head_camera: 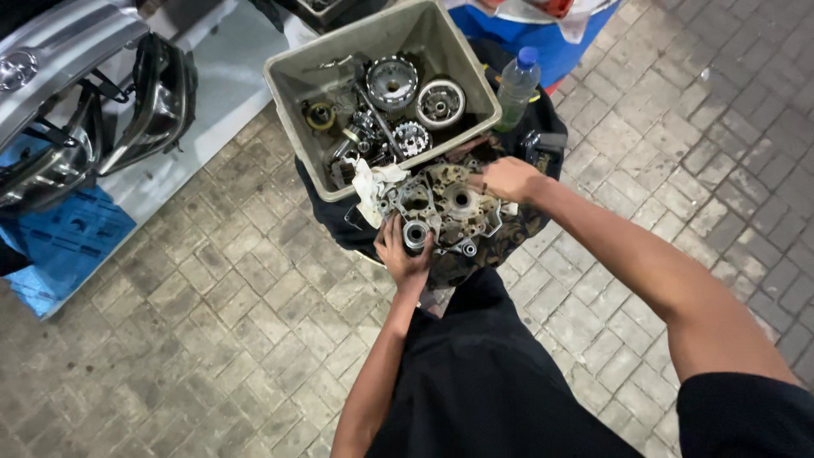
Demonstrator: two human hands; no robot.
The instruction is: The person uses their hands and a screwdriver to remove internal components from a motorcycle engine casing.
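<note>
A dirty metal engine case half (448, 206) rests on a dark seat-like surface (339, 220) in front of me. My left hand (404, 254) grips its near edge, fingers around a round bearing opening (415, 235). On the far right side of the case, my right hand (506, 178) presses with fingers curled on its rim. A white rag (373, 185) lies against the left side of the case.
A beige plastic tub (298, 78) behind the case holds several gears and clutch parts (392, 81). A clear water bottle with blue cap (517, 85) stands to its right. Motorcycle bodywork (76, 93) sits at the left on a white board. Paving bricks cover the ground.
</note>
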